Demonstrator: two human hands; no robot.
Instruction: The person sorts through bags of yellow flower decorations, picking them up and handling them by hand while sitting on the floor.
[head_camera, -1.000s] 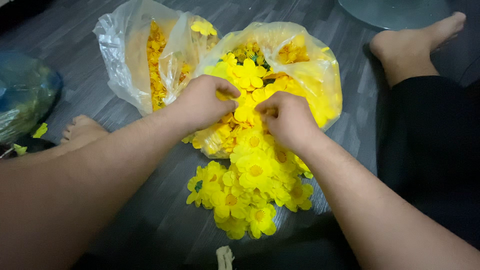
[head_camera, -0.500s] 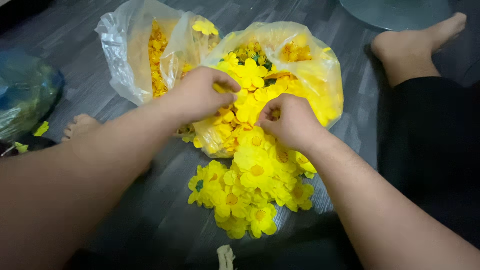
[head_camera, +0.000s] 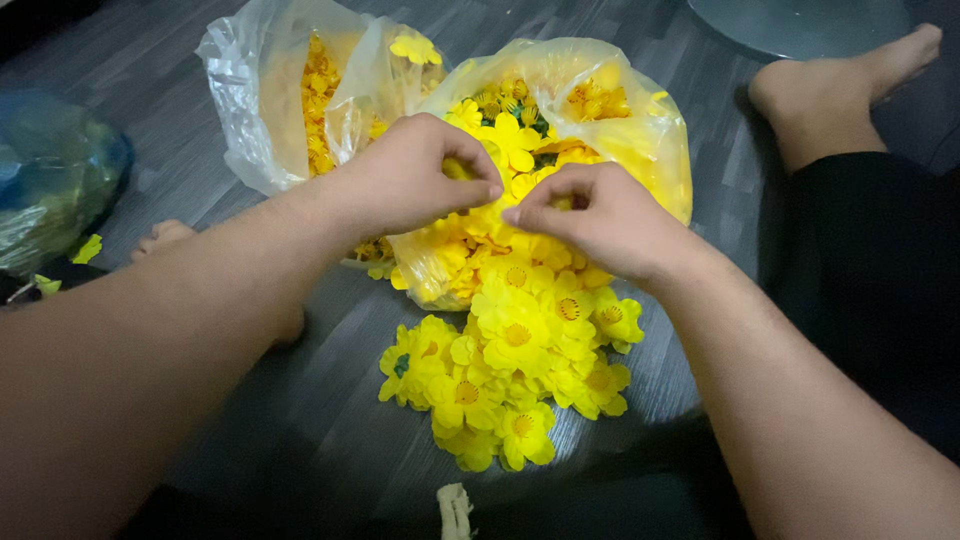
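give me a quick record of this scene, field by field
setting: dark wood-look floor, person seated on it
left hand: fingertips pinching a yellow flower at the bag mouth
right hand: pinching the same spot, fingertips close to the left's
near bag: clear plastic, full of yellow flowers
far bag: clear plastic, more yellow flowers inside
loose pile: yellow flowers spilled on the floor
edge items: blue-green bag, bare foot

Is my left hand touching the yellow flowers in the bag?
Touching: the head view shows the left hand pinching into the yellow flowers at the bag's mouth.
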